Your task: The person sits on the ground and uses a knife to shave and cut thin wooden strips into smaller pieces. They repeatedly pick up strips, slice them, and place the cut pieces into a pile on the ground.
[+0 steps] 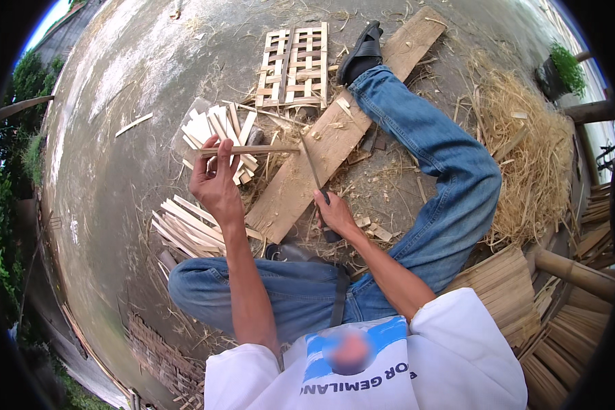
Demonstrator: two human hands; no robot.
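Observation:
My left hand (pixel 215 179) is closed around the left end of a thin bamboo strip (pixel 266 149), which points to the right over a long wooden board (pixel 294 181). In my right hand (pixel 337 214) is a dark-handled knife (pixel 311 162); its long narrow blade slants up and to the left across the board. The blade's upper part meets or crosses the strip's right end; whether they touch I cannot tell. Just beyond my left hand lies a fanned pile of pale cut strips (pixel 208 126). A second bundle of strips (pixel 184 225) rests below that hand.
A woven bamboo lattice panel (pixel 316 68) lies beyond the board. My sandaled foot (pixel 362 55) is against the board's far part. A heap of shavings (pixel 526 171) is at right, near a bamboo pole (pixel 570 272) and flat bamboo slats (pixel 499 294). A woven mat (pixel 160 355) lies lower left.

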